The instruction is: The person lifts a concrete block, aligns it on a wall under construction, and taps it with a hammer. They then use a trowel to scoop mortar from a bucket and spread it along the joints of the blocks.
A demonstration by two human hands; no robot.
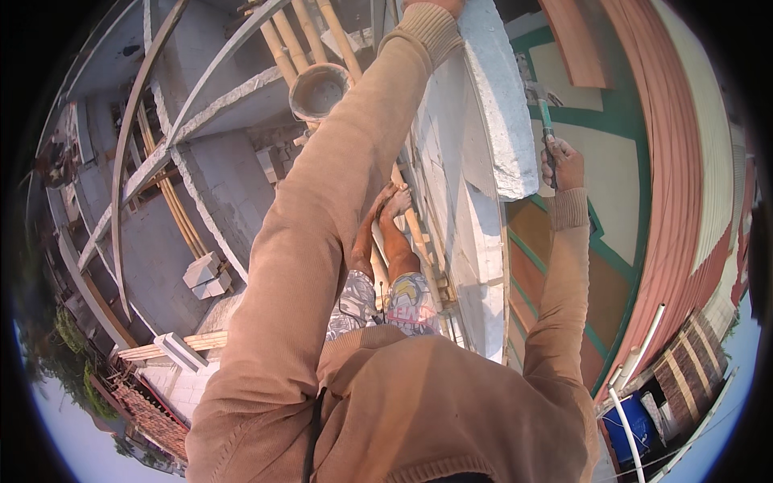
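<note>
My right hand (566,163) is closed around the dark grip of a hammer (547,121) with a green shaft. Its grey head points up and lies close to the right face of a pale concrete beam (498,105). Against the top edge of the picture, my left hand (441,5) reaches forward beside that beam. Only a bit of it shows past the cuff, and its fingers are out of sight. A mortar-smeared bucket (319,91) sits on bamboo poles (283,48) to the left of my outstretched left arm.
My bare feet (393,200) stand on bamboo poles high beside a block wall (475,266). Concrete beams (217,105) cross over a lower level at left. Stacked light blocks (207,275) lie down there. A reddish corrugated roof (672,161) runs along the right, with a blue barrel (630,431) below.
</note>
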